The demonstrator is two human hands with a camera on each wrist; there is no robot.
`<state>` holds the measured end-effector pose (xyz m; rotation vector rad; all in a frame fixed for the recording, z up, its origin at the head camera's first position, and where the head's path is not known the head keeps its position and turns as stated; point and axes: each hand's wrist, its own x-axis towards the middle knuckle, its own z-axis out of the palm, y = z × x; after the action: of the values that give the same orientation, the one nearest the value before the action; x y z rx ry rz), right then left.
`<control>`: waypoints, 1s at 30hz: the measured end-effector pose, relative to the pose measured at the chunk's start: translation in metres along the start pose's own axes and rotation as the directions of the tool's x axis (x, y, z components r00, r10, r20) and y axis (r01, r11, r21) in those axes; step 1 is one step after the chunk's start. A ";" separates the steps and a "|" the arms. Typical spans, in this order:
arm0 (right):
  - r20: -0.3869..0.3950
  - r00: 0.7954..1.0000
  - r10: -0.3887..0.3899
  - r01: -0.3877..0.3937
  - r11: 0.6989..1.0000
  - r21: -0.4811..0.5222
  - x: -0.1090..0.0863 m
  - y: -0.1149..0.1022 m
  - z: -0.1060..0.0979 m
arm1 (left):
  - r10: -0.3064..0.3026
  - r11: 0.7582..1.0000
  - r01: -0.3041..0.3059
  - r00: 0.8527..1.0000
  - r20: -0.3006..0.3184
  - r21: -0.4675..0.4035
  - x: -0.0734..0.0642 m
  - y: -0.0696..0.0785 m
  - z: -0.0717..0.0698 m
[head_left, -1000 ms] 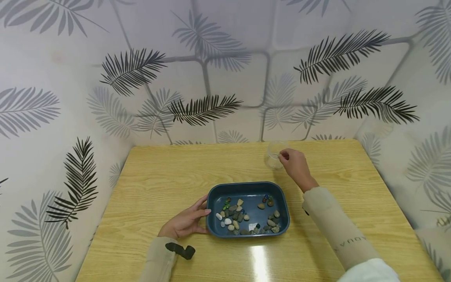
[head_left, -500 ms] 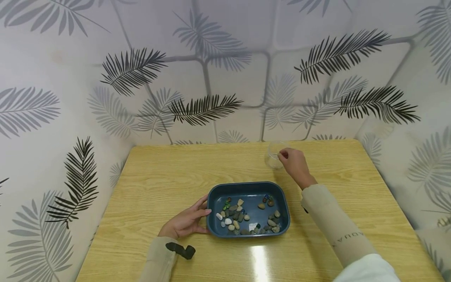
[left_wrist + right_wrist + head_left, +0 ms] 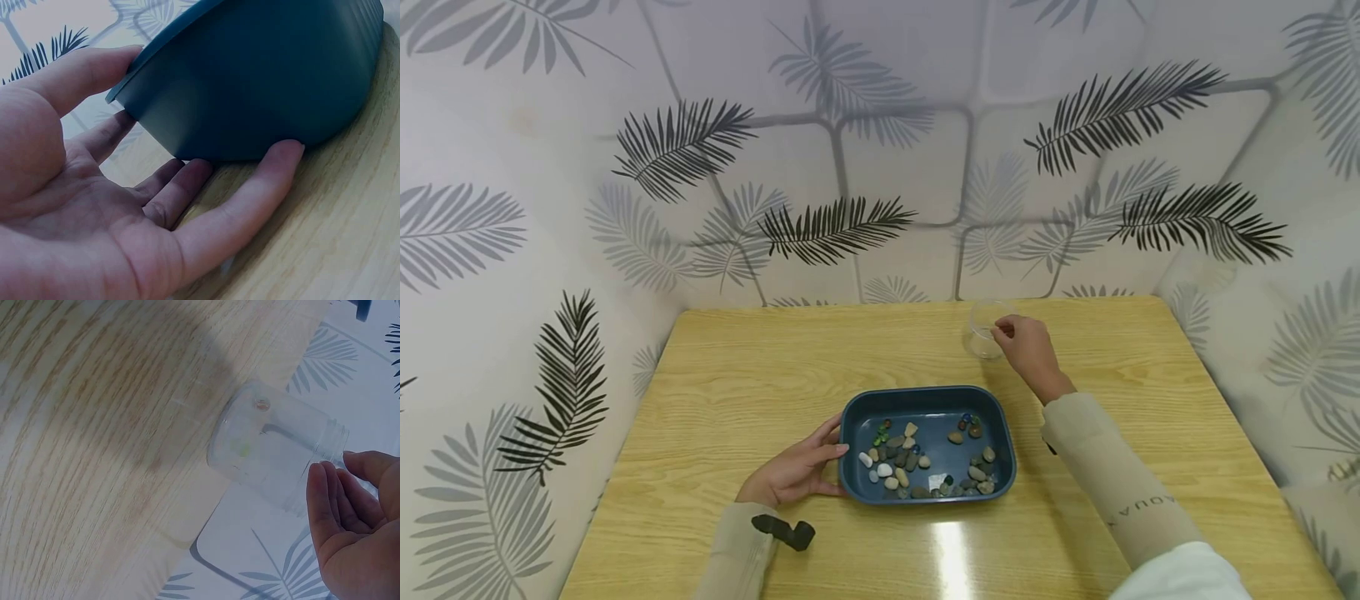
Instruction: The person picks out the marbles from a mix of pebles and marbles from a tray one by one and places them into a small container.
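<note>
A clear, threaded jar [image 3: 275,440] stands upright on the table's [image 3: 760,358] far side, brownish and green specks showing through it; the right hand's [image 3: 1030,350] bent fingers meet its mouth, contents uncertain; the left hand [image 3: 793,475] holds a dark blue tray [image 3: 910,401] of mottled pebbles [image 3: 902,459].

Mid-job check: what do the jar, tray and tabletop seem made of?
Jar: clear, smooth plastic or glass; see-through, with a threaded neck.
Tray: probably moulded plastic, satin blue; its wall curves seamlessly.
Tabletop: wood or wood-look laminate, glossy; grain and a bright reflection show.
</note>
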<state>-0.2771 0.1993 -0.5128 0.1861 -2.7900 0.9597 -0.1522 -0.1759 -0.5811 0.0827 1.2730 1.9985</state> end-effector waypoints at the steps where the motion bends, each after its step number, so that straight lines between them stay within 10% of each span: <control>1: 0.001 1.000 0.003 -0.003 1.000 -0.002 0.000 0.000 0.000 | 0.001 1.000 -0.001 1.000 -0.001 0.002 0.000 0.000 0.000; 30: -0.036 0.998 -0.045 0.046 0.999 0.016 -0.023 -0.011 -0.016 | -0.016 1.000 0.016 1.000 0.003 0.010 -0.001 0.003 0.002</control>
<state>-0.2504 0.2021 -0.4985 0.2311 -2.7337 0.9672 -0.1517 -0.1757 -0.5774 0.0798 1.2781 1.9780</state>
